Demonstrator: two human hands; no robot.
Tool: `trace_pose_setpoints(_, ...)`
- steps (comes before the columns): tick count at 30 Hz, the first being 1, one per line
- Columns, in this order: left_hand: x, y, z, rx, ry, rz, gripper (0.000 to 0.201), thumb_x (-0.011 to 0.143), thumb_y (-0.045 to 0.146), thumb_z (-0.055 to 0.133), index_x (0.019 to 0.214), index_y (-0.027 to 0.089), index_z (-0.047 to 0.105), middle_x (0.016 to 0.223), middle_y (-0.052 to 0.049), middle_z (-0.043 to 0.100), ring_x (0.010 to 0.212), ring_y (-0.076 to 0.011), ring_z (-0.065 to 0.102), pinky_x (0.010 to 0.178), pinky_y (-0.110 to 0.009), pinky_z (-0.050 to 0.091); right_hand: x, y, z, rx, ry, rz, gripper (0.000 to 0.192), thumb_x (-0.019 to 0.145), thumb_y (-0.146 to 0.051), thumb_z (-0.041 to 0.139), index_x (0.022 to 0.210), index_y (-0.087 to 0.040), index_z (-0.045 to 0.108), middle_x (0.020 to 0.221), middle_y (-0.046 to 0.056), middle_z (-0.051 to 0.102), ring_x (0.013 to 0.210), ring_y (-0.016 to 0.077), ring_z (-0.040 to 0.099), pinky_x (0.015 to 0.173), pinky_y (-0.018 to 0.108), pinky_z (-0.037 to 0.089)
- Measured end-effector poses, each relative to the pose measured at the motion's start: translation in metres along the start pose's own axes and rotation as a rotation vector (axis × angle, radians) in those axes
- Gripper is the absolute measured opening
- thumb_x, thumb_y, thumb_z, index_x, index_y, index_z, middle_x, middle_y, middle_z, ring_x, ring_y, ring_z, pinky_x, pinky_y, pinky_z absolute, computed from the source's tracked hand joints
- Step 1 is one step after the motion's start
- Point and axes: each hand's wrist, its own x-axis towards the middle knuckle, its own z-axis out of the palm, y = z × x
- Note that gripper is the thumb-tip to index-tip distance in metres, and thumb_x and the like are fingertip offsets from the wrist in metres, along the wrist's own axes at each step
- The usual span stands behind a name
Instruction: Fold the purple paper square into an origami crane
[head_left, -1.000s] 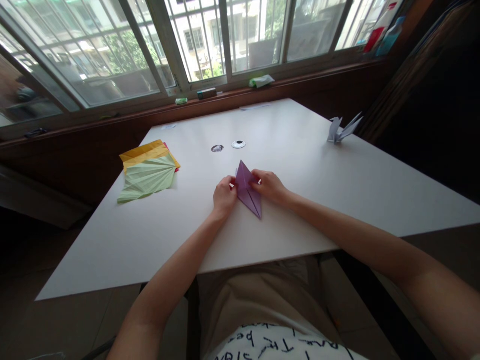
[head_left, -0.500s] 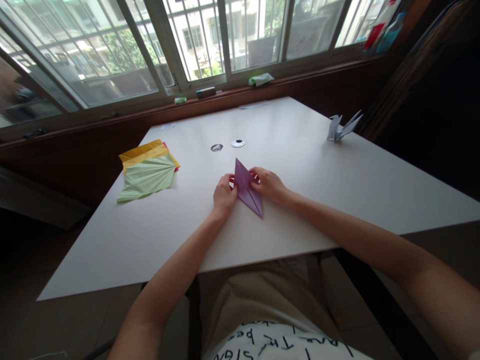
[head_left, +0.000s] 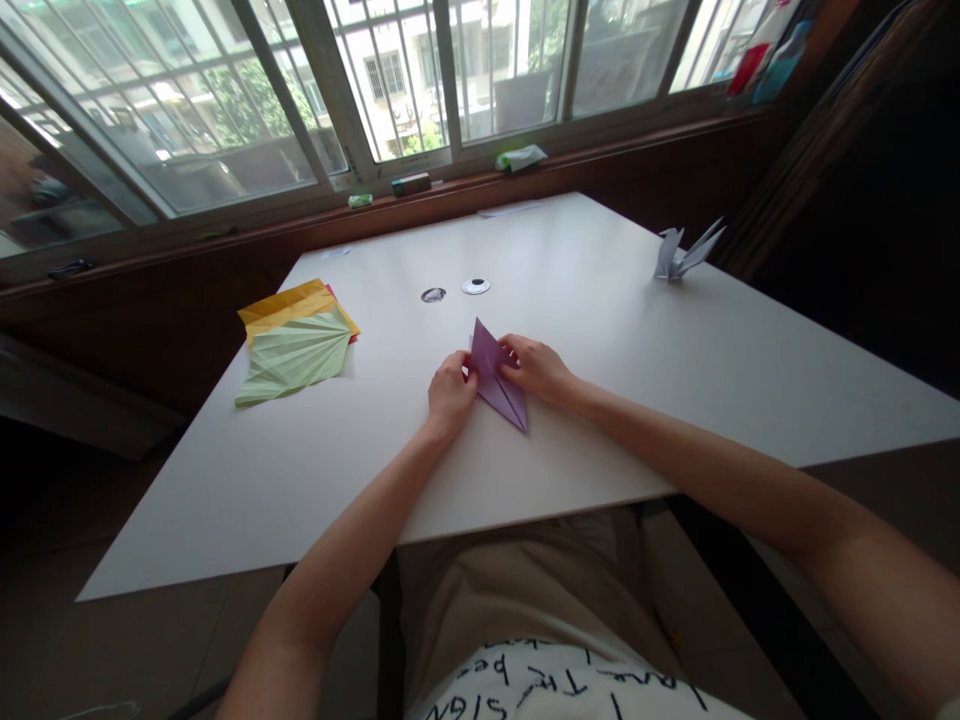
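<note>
A purple origami paper (head_left: 501, 398), folded into a long diamond with a slit down its lower half, is held just over the white table. My left hand (head_left: 451, 388) pinches its left edge between thumb and fingers. On the opposite edge, my right hand (head_left: 538, 368) grips it with the thumb on top and the fingertips curled behind. A sliver of another paper layer shows at the upper left edge, beside my left fingers. The undersides of the folds are hidden.
Creased green paper (head_left: 294, 357) lies over yellow sheets (head_left: 289, 305) at the left. Two small round discs, one silvery (head_left: 433, 295) and one white with a black spot (head_left: 475, 286), lie beyond my hands. A grey paper crane (head_left: 679, 258) stands near the right edge of the white table (head_left: 600, 450).
The purple paper has turned and shifted slightly to the right, and a layer now shows at its upper left edge. Both hands keep their grip; my left hand has moved slightly.
</note>
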Motion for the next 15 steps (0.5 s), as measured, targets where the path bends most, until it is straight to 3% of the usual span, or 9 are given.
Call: trace_pose_setpoints(15,-0.0004,0.0009,-0.0019,0.0,-0.006,-0.003,0.016,0.076,0.014,0.046,0.088,0.018,0.056,0.087,-0.004,0.063,0.076,-0.0141,0.056,0.07,-0.027,0.044,-0.0002,0.0002,-0.0004,-0.004,0.005,-0.012,0.025,0.074,-0.019,0.052,0.099,-0.017,0.056,0.093,0.006,0.064,0.081,0.0173,0.059,0.069,0.025,0.042)
